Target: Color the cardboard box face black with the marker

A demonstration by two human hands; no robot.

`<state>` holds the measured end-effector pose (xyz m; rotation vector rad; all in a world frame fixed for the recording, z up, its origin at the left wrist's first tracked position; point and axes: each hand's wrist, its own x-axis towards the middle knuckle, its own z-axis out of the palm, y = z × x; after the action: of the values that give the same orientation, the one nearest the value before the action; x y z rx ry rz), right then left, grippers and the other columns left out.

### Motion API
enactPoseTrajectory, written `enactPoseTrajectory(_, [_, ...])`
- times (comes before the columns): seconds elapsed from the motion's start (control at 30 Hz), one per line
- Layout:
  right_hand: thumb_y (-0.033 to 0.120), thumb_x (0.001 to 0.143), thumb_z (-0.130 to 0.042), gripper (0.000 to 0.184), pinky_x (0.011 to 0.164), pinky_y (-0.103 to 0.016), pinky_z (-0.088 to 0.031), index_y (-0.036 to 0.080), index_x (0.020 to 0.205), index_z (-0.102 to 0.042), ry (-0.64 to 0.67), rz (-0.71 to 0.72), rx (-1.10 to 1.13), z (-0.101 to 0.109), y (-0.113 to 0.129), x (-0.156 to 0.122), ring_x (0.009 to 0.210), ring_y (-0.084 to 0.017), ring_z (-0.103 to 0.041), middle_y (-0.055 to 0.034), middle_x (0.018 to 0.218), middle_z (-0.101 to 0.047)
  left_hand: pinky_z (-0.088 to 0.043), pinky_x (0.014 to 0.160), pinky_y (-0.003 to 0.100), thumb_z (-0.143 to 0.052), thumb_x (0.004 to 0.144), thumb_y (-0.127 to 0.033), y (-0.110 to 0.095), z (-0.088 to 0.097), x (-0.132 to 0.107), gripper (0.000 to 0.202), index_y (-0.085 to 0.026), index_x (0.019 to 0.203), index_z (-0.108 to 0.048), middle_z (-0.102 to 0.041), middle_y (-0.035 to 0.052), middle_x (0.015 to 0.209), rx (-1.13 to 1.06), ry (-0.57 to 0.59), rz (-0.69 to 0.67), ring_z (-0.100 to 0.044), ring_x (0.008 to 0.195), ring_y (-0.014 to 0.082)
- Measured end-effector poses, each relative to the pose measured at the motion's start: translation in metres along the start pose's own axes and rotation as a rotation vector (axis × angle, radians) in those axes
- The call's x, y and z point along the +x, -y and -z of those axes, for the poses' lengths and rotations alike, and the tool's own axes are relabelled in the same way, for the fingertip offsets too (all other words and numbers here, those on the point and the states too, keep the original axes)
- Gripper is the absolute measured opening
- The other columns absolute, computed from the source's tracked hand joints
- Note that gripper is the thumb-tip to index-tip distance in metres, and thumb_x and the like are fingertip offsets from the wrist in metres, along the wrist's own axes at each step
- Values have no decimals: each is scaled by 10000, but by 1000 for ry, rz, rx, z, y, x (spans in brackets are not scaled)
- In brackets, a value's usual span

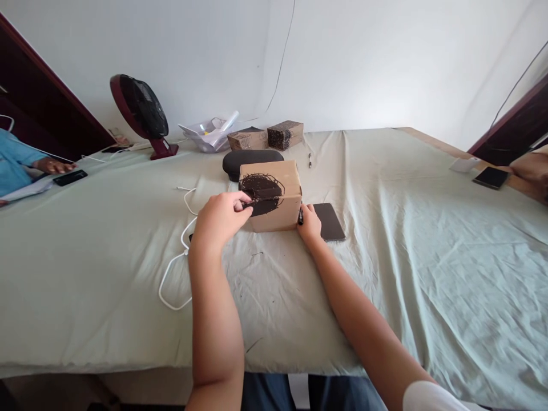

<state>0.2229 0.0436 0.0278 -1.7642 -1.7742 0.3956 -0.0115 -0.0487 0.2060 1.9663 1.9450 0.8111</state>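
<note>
In front of me a brown cardboard box [287,178] sits on the cloth, with a black, scribble-like patch [268,188] on its near and top faces. My left hand [223,214] is at the box's left side, fingers pinched together against the dark patch. Whatever lies between those fingertips is too dark to make out. Against the lower right side of the box rests my right hand [310,224], its fingers curled round a short black pen [301,215], probably a marker. A dark flat tablet-like slab [330,222] lies just right of that hand.
Behind the box are a black case [248,158], two scribbled cardboard boxes [287,135], a clear plastic basket [205,140] and a fan [145,111]. A white cable [165,279] loops at left. Other people's hands [53,165] and phones [491,178] are at both sides.
</note>
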Motion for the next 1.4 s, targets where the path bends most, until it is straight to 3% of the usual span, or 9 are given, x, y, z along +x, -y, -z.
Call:
enactPoseTrajectory(0.27, [130, 881, -665, 470, 768, -310, -495, 249, 1335, -691, 8, -2, 5, 0, -1, -1, 1043, -271, -689, -115, 1353, -658, -403, 573, 331, -677, 773, -345, -8, 20, -27, 105, -292, 785, -766, -773, -5, 713, 50, 238, 20, -669, 625, 232])
enactPoseTrajectory(0.4, [223, 946, -627, 383, 801, -332, -529, 278, 1320, -687, 4, -27, 35, 1, -1, -1, 1054, -289, -702, -103, 1311, -690, -446, 591, 340, -654, 779, -340, -9, 21, -30, 130, -293, 760, -774, -781, -2, 685, -19, 391, 41, -736, 663, 259])
enactPoseTrajectory(0.53, [306, 966, -620, 287, 825, -352, -554, 299, 1233, -724, -1, -53, 45, 2, 0, -1, 1053, -309, -716, -100, 1276, -712, -501, 636, 341, -665, 764, -307, -5, 21, -30, 143, -299, 755, -808, -793, 4, 698, -48, 446, 56, -768, 704, 271])
enactPoseTrajectory(0.73, [268, 952, -597, 368, 799, -327, -539, 335, 1289, -727, 8, -16, 49, 4, 0, -3, 1068, -302, -734, -71, 1240, -750, -463, 583, 328, -645, 751, -290, -4, 23, -29, 144, -296, 746, -788, -789, 3, 698, -22, 441, 48, -748, 677, 260])
enactPoseTrajectory(1.07, [253, 905, -665, 512, 807, -346, -523, 342, 1409, -697, 49, 70, 41, 3, -3, -1, 1138, -339, -729, -98, 1287, -752, -348, 536, 313, -630, 742, -293, 2, 22, -26, 83, -292, 753, -712, -740, -31, 650, 75, 380, 9, -604, 565, 203])
enactPoseTrajectory(1.4, [77, 933, -506, 653, 919, -332, -530, 234, 1561, -591, 86, 81, -49, 4, -1, 3, 1176, -286, -692, -137, 1454, -677, -413, 617, 326, -733, 759, -283, 7, 16, -15, 54, -269, 809, -749, -736, 31, 834, 81, 167, 49, -641, 698, 222])
